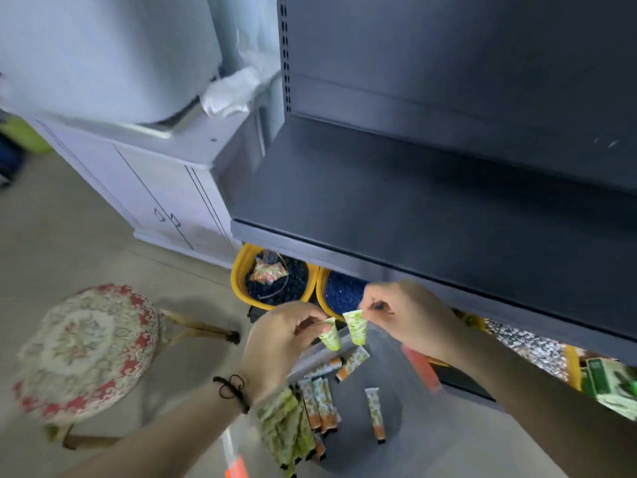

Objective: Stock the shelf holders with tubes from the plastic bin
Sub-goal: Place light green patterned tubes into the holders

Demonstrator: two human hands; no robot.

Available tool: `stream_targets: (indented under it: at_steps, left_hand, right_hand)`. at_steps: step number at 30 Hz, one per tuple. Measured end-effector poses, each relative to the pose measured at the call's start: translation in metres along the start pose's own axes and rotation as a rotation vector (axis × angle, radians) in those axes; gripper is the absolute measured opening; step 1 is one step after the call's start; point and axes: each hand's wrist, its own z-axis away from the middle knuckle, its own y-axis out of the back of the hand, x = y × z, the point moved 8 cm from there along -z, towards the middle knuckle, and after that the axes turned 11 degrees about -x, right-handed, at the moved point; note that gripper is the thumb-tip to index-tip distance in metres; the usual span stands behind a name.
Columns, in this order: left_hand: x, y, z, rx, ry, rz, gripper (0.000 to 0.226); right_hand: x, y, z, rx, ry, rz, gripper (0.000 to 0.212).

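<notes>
Dark shelving [431, 208] rises before us, with a padded stool [86, 350] on the floor to our left. Our hands meet near the shelf's front edge. Our left hand [279, 343] pinches a green tube [330, 337] by its flat end, and our right hand [410, 315] pinches a second tube [356, 326] just beside it. Below them, more tubes [322, 405] lie in the plastic bin [406, 408].

Pale green leaf print on both held tubes [356, 327]. Floral print, orange ends, black caps on loose tubes [322, 405]. Olive green print on bundled tubes [282, 426]. Dark grey shelf [413, 201]. Yellow tubs [237, 270] with dark blue beads [293, 288]. Red-and-cream floral stool cushion [82, 350]. White cabinet [165, 188]. Black wrist cord [231, 389]. Beige floor [69, 243].
</notes>
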Motion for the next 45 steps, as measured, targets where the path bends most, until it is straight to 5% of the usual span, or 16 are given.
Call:
stream_targets:
  at_steps: [5, 10, 20, 23, 29, 34, 45]
  left_hand:
    - [0.09, 0.118, 0.009, 0.114, -0.152, -0.024, 0.03]
    - [0.195, 0.243, 0.024, 0.278, -0.306, -0.108, 0.019]
    - [0.391, 0.394, 0.026, 0.337, -0.619, -0.196, 0.01]
    - [0.418, 0.421, 0.001, 0.308, -0.587, -0.108, 0.011]
    - [0.461, 0.464, -0.065, 0.367, -0.511, -0.426, 0.013]
    - [0.475, 0.472, -0.118, 0.351, -0.487, -0.467, 0.016]
    - [0.458, 0.454, -0.167, 0.331, -0.435, -0.617, 0.019]
  right_hand:
    - [-0.093, 0.112, 0.032, 0.056, 0.048, 0.133, 0.011]
    - [-0.183, 0.242, 0.075, 0.206, 0.107, 0.106, 0.008]
    - [-0.285, 0.444, 0.127, 0.444, 0.181, 0.071, 0.011]
    - [-0.29, 0.482, 0.126, 0.505, 0.144, 0.098, 0.014]
    - [-0.279, 0.552, 0.1, 0.689, 0.003, 0.13, 0.012]
    - [-0.261, 0.582, 0.067, 0.79, -0.095, 0.091, 0.019]
    - [-0.232, 0.569, 0.014, 0.75, -0.2, 0.082, 0.017]
